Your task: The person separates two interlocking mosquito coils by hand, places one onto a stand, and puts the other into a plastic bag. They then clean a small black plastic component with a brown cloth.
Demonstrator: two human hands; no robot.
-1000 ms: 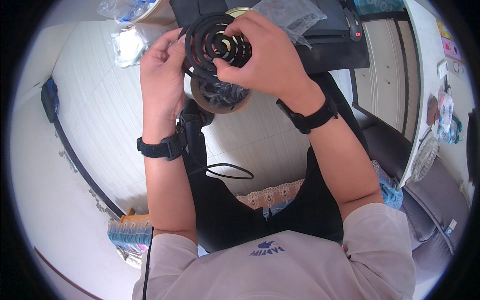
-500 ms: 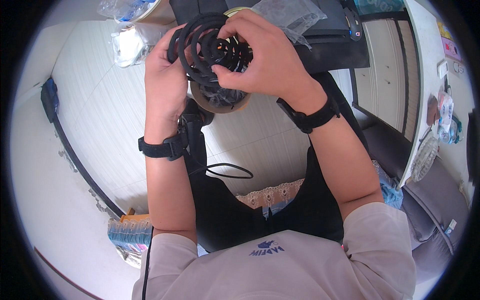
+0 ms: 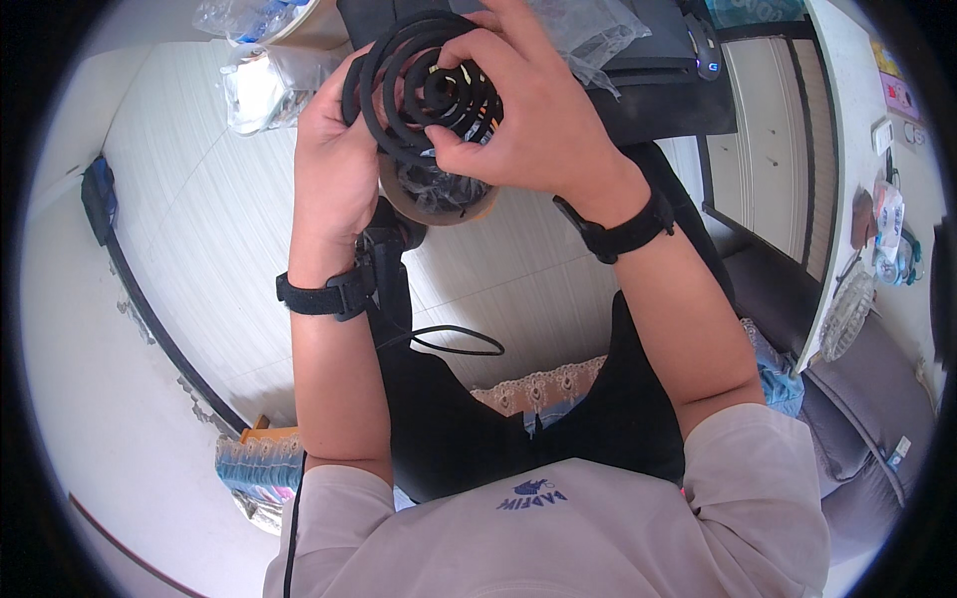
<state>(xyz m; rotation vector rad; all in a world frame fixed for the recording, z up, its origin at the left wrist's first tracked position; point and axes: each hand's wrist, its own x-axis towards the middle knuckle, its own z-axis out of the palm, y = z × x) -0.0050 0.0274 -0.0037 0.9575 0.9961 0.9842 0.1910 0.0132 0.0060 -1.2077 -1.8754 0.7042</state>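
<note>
Between my hands, at the top centre, is a black spiral coil [image 3: 437,90] with several rings narrowing toward a small middle. My left hand [image 3: 337,135] grips its outer rings at the left edge, fingers partly hidden behind it. My right hand [image 3: 543,125] is curled around the right side, with thumb and index finger at the inner rings. Just under the coil stands a round tan container [image 3: 469,217] with crumpled dark plastic [image 3: 434,189] in it. Each wrist wears a black strap.
Beyond my right hand, a clear plastic bag [image 3: 603,40] lies by a dark laptop-like device [image 3: 658,75] on a black surface. At the upper left stand a bin [image 3: 314,25] and a white bag [image 3: 264,95]. A white table [image 3: 832,199] with small items is at the right.
The coil has tilted slightly, and its rings overlap differently. My right hand's fingers have shifted upward a little, while both hands keep hold of it.
</note>
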